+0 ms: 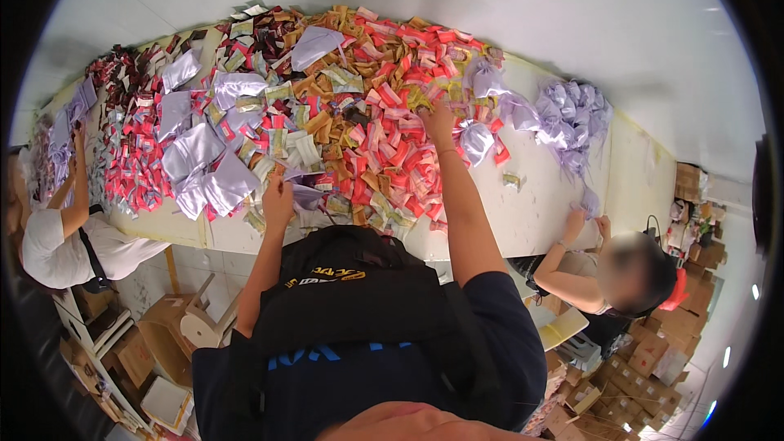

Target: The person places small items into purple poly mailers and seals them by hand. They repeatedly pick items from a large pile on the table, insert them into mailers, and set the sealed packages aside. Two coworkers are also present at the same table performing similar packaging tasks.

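My left hand (278,196) grips a lilac satin pouch (304,189) at the near side of the pile, beside pale wrappers. My right hand (435,122) reaches into the heap farther back, its fingers curled by small yellow packets (420,98); whether one is between them is unclear. Pink packets (384,143), brown packets (320,125) and red packets (135,188) are heaped around both hands. More lilac pouches (194,151) lie to the left, and tied lilac pouches (478,143) sit just right of my right hand.
A bunch of lilac pouches (572,114) lies on the white table (523,220). One co-worker (57,237) works at the left end; another (588,278) handles a pouch at the right. Cardboard boxes (645,376) are stacked at lower right, with more boxes (159,331) below the table at left.
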